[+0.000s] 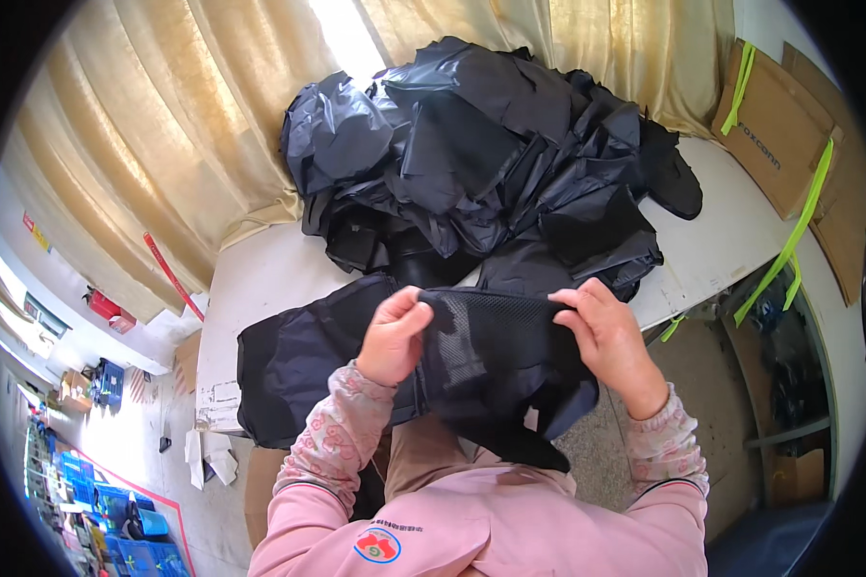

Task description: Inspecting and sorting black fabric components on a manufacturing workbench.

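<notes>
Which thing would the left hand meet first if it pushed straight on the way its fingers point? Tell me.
Probably the right hand: the left hand points rightward along the black mesh piece that both hands grip, though depth is unclear.

Light: bright daylight through curtains (pixel 192 115) at 12 o'clock, blown out | Shadows: soft | Focus: centre sharp | Distortion: fisheye bending, black vignette around rim | Glare: floor at 8 o'clock

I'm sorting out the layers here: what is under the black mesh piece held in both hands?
Under the black mesh piece, held by the left hand and right hand, more dark fabric spreads left onto the white table. What lies directly beneath is covered.
</notes>
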Available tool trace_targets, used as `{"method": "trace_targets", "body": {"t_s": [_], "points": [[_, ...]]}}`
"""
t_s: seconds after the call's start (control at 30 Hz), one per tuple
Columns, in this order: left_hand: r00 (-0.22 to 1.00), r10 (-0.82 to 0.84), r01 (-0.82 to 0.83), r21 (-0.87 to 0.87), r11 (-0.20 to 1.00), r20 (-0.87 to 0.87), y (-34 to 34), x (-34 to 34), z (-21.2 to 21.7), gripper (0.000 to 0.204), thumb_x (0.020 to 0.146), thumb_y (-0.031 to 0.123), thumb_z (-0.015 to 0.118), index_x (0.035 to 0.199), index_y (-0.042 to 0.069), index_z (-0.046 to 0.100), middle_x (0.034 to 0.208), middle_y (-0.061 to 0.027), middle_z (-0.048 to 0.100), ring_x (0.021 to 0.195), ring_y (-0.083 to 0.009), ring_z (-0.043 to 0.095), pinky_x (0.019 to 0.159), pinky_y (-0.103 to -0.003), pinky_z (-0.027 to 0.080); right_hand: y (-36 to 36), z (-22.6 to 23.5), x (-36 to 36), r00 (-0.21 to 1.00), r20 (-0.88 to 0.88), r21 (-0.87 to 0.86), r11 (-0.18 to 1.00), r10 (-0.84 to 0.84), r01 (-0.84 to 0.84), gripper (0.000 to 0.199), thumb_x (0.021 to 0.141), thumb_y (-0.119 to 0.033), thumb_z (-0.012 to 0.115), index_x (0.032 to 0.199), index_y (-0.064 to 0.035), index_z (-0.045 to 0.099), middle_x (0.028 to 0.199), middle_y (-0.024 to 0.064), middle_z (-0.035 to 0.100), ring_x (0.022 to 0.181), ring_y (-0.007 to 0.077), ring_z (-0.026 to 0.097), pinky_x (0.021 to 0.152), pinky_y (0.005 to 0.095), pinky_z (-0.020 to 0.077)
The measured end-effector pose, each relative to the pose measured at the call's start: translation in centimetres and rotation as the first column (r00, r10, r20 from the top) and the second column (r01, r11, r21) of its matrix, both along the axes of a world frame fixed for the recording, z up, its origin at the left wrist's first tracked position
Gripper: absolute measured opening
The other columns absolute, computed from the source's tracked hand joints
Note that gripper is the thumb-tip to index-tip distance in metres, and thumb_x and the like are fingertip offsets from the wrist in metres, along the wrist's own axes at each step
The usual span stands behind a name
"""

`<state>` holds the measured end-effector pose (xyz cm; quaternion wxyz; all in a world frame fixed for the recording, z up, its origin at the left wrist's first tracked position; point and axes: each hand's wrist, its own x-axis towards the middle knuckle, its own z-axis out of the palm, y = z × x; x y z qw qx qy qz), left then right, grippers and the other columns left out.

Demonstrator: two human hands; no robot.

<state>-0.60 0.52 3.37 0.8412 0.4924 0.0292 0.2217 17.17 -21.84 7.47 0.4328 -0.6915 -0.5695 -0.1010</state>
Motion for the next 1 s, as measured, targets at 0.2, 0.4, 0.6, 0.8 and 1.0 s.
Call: {"method": "trace_targets", "body": {"t_s": [0.2,0.4,0.6,0.8,1.0], "points": [[0.978,0.182,-0.194,0.117,0.974,0.103,1.2,0.5,0.9,0.013,0.095,0.008,0.057,0.104,0.001,0.064,0.095,-0.0034,0.067,0.089,-0.0106,0.061,0.085,-0.024,0.046,-0.1,2.2,0.0,0.952,-0.246,-0.134,0.966,0.183,-0.22,0.023,0.084,-0.021,0.07,0.094,-0.0011,0.064,0.086,0.0168,0.065,0.08,0.0376,0.063,0.066,0.035,0.05],[0.927,0.232,-0.115,0.366,0.924,-0.294,3.6,-0.9,-6.2,0.027,0.093,0.01,0.059,0.119,0.003,0.055,0.106,-0.0055,0.064,0.096,-0.0108,0.059,0.084,-0.025,0.048,0.9,6.0,3.8,0.86,-0.49,0.164,0.984,0.141,-0.068,0.014,0.09,-0.012,0.066,0.096,-0.0002,0.062,0.083,0.0001,0.064,0.075,0.0053,0.056,0.069,0.021,0.0454],[0.836,-0.426,0.411,-0.121,0.904,-0.346,-4.8,-2.8,-12.5,0.066,0.09,0.02,0.065,0.143,0.012,0.027,0.133,-0.0142,0.047,0.121,-0.0248,0.052,0.103,-0.037,0.04,1.2,9.4,3.5,0.621,-0.69,0.458,0.889,0.372,-0.024,0.017,0.096,-0.017,0.06,0.102,-0.0014,0.062,0.088,-0.0011,0.064,0.079,0.0039,0.058,0.072,0.0182,0.0463],[0.921,-0.389,0.262,-0.738,0.622,-0.002,-8.7,2.6,-11.6,0.067,0.096,0.053,0.045,0.145,0.009,0.032,0.143,-0.0148,0.044,0.128,-0.0327,0.048,0.109,-0.049,0.034,1.6,9.5,1.4,0.572,-0.671,0.54,0.84,0.472,-0.059,0.021,0.097,-0.02,0.057,0.107,-0.0006,0.059,0.096,0.0017,0.065,0.084,0.0061,0.059,0.076,0.0199,0.0469],[0.868,-0.495,0.273,-0.877,0.395,0.047,-9.0,4.6,-9.9,0.06,0.093,0.047,0.054,0.123,-0.005,0.056,0.123,-0.0202,0.061,0.118,-0.0329,0.056,0.11,-0.045,0.036,1.3,7.9,-0.3,0.456,-0.701,0.578,0.811,0.548,-0.086,0.022,0.097,-0.018,0.057,0.11,-0.0003,0.057,0.097,0.001,0.062,0.087,0.0058,0.057,0.08,0.021,0.0455]]}}
